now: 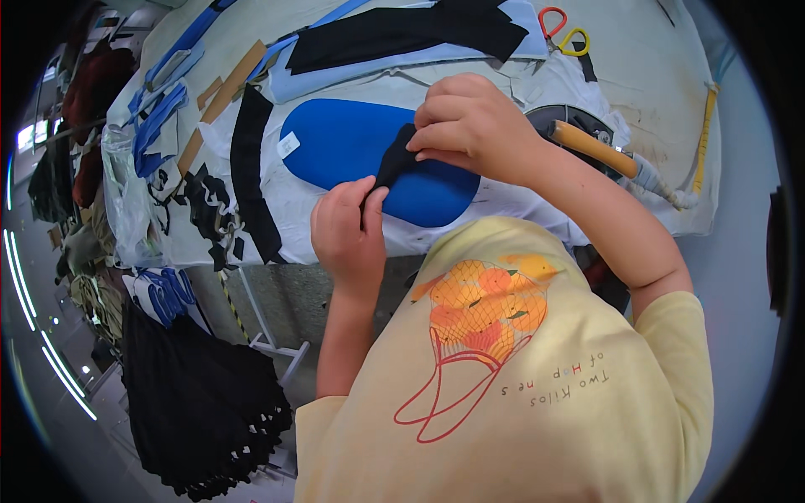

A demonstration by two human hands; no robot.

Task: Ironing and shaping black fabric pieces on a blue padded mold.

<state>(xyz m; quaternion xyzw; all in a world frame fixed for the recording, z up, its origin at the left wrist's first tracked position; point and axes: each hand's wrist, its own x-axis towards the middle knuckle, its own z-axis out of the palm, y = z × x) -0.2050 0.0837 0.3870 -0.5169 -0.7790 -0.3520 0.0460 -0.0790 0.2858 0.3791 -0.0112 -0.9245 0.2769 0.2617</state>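
Note:
Between my hands a strip of black fabric [394, 157] is held by its two ends, slanting over a blue oval pad [335, 126] that lies on the white-covered table. My left hand [348, 222] pinches the strip's lower end near the pad's front edge. At the strip's upper end, my right hand [470, 126] grips it with thumb and fingertips above the pad's right part. A small white label [288, 145] is stuck on the pad's left end.
Right of my right hand lies an iron [591, 147] with a wooden handle. Red-and-yellow-handled scissors [563, 33] are at the back. Black fabric pieces [394, 38] lie on light blue fabric; a long black strip [251, 176] is left of the pad. Black cloth [193, 386] hangs off the left side.

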